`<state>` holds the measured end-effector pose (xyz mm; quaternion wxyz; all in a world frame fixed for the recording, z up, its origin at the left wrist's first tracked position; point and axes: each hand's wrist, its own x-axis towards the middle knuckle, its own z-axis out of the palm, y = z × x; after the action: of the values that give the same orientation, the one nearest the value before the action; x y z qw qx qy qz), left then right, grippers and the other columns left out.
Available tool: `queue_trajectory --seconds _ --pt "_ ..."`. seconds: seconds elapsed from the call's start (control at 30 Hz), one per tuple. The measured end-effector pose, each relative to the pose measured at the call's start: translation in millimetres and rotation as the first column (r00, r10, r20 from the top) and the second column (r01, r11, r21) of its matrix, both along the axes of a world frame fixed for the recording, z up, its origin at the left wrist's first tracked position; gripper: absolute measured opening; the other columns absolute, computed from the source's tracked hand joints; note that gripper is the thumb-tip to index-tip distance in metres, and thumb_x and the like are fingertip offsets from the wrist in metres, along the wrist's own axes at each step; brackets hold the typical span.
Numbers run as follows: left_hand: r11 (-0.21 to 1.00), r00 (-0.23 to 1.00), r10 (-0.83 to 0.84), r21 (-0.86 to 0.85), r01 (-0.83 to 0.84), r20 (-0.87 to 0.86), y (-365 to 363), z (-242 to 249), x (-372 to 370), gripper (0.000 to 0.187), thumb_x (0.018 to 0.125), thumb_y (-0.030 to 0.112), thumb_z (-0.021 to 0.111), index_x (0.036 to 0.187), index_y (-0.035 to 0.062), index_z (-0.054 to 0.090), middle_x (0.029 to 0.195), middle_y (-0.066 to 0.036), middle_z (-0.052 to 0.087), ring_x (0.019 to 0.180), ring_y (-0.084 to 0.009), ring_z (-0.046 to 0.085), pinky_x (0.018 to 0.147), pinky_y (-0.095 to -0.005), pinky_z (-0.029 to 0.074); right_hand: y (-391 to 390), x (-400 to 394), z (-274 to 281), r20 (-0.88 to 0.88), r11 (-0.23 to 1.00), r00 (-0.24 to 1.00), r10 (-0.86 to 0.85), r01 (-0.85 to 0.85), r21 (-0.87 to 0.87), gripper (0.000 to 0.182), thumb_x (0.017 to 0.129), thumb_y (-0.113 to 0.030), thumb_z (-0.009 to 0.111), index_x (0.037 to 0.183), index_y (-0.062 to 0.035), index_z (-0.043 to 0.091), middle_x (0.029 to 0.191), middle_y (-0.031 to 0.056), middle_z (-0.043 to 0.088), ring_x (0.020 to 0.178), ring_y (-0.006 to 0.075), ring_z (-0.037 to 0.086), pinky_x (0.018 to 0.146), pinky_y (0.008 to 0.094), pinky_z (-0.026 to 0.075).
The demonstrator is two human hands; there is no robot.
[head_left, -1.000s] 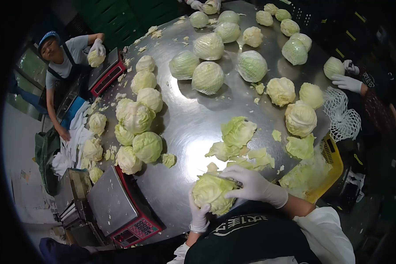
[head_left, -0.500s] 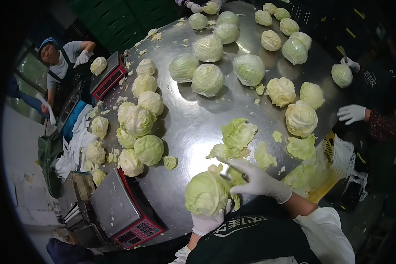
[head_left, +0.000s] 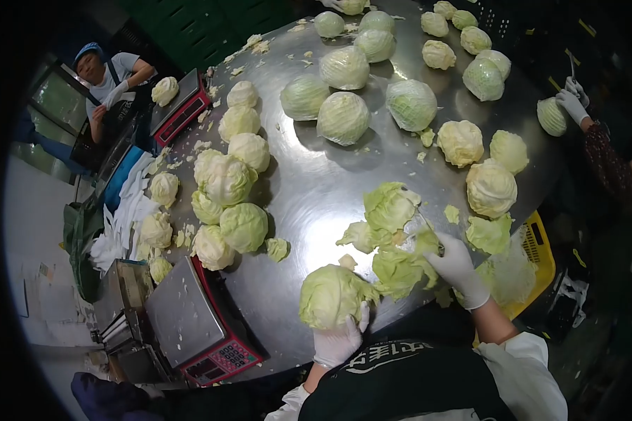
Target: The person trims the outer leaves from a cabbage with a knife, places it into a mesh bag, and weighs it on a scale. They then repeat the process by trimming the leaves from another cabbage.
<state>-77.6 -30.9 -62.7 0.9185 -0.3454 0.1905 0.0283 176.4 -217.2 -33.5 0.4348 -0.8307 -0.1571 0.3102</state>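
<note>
My gloved left hand cups the underside of a pale green cabbage near the table's front edge. In my gloved right hand is a knife, its thin blade pointing up and left beside loose leaves. The fingers are closed round its handle, which is mostly hidden. Torn outer leaves lie right of the cabbage, and a leafy green piece rests behind them. A small pale trimming sits just behind the cabbage.
The steel table carries several trimmed cabbages on the left and wrapped ones at the back. A red scale stands front left, a yellow crate right. One co-worker is back left; another's gloved hands touch a cabbage on the right.
My right hand has moved right, away from the cabbage, and leaves now lie between them. The right co-worker's lower hand has risen to the wrapped cabbage. The view has shifted slightly.
</note>
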Motion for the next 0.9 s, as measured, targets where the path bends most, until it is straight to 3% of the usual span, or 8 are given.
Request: queue_trajectory --seconds 0.07,0.1,0.33,0.4,0.47,0.57,0.7,0.9 --pt "0.999 0.999 -0.034 -0.021 0.033 -0.026 3.1 9.9 6.4 0.082 0.089 0.058 0.062 0.155 0.0153 0.039 0.156 -0.017 0.039 0.140 -0.0355 0.042 0.096 -0.0425 0.058 -4.0 -1.0 9.4 0.450 0.995 0.892 0.048 -0.084 0.061 0.057 0.083 -0.022 0.079 0.133 0.0002 0.062 0.124 0.0200 0.068 0.114 0.0346 0.066 0.096 0.0388 0.052" --pt "0.997 0.996 -0.073 -0.043 0.071 -0.050 3.6 19.0 11.4 0.083 0.090 0.060 0.061 0.155 0.0139 0.038 0.156 -0.018 0.039 0.139 -0.0368 0.044 0.100 -0.0444 0.056 -0.3 -5.0 18.1 0.360 0.980 0.921 0.147 -0.186 0.076 0.076 0.081 -0.026 0.083 0.145 0.0001 0.052 0.142 0.0202 0.058 0.131 0.0330 0.058 0.109 0.0396 0.045" --pt "0.834 0.932 -0.301 0.418 0.361 -0.204 7.0 28.3 14.6 0.082 0.097 0.058 0.057 0.157 0.0075 0.033 0.156 -0.022 0.038 0.138 -0.0433 0.046 0.114 -0.0557 0.042 47.5 -53.7 8.3 0.317 0.859 0.871 0.376 -0.456 0.232 0.088 0.080 -0.036 0.086 0.149 0.0017 0.046 0.148 0.0237 0.053 0.140 0.0356 0.051 0.114 0.0397 0.042" --pt "0.114 0.820 0.128 0.830 0.546 -0.558 0.7 29.5 20.8 0.082 0.097 0.045 0.068 0.158 0.0057 0.029 0.156 -0.022 0.036 0.141 -0.0401 0.043 0.114 -0.0584 0.040 48.4 -37.9 -12.1 0.061 0.870 0.957 0.284 -0.284 0.403 0.091 0.081 -0.036 0.087 0.148 0.0087 0.044 0.146 0.0261 0.054 0.138 0.0325 0.053 0.113 0.0382 0.043" --pt "-0.019 0.855 0.327 0.901 0.433 -0.403 3.2 1.7 24.5 0.097 0.086 0.032 0.083 0.159 0.0057 0.027 0.156 -0.022 0.035 0.142 -0.0337 0.042 0.116 -0.0545 0.037 48.7 -26.7 -1.7 0.103 0.889 0.952 0.287 -0.305 0.341 0.090 0.082 -0.035 0.086 0.146 0.0123 0.044 0.143 0.0283 0.056 0.134 0.0305 0.056 0.111 0.0374 0.045" --pt "-0.850 0.942 0.296 0.407 0.335 -0.159 27.3 12.7 55.5 0.104 0.068 0.032 0.094 0.152 0.0046 0.041 0.147 -0.020 0.041 0.139 -0.0356 0.041 0.116 -0.0451 0.035 53.8 -22.5 4.1 0.008 0.848 0.946 0.323 -0.293 0.441 0.085 0.084 -0.035 0.084 0.146 0.0087 0.047 0.140 0.0271 0.059 0.131 0.0301 0.059 0.109 0.0376 0.046" --pt "-0.899 0.920 0.390 0.200 0.390 -0.042 40.4 17.8 93.0 0.085 0.067 0.029 0.093 0.135 0.0027 0.050 0.128 -0.017 0.046 0.121 -0.0345 0.047 0.108 -0.0441 0.040 57.8 -25.4 17.0 0.227 0.934 0.937 0.267 -0.309 0.178 0.075 0.095 -0.037 0.069 0.153 0.0005 0.040 0.147 0.0266 0.052 0.126 0.0370 0.061 0.103 0.0416 0.050" --pt "-0.770 0.861 0.497 0.402 0.496 -0.111 36.5 8.3 114.8 0.088 0.069 0.029 0.092 0.136 -0.0027 0.044 0.126 -0.017 0.044 0.122 -0.0314 0.045 0.110 -0.0434 0.038 41.6 -44.2 34.5 0.390 0.942 0.864 0.319 -0.333 -0.034 0.066 0.103 -0.030 0.051 0.159 -0.0015 0.028 0.155 0.0261 0.040 0.123 0.0447 0.058 0.097 0.0460 0.053"
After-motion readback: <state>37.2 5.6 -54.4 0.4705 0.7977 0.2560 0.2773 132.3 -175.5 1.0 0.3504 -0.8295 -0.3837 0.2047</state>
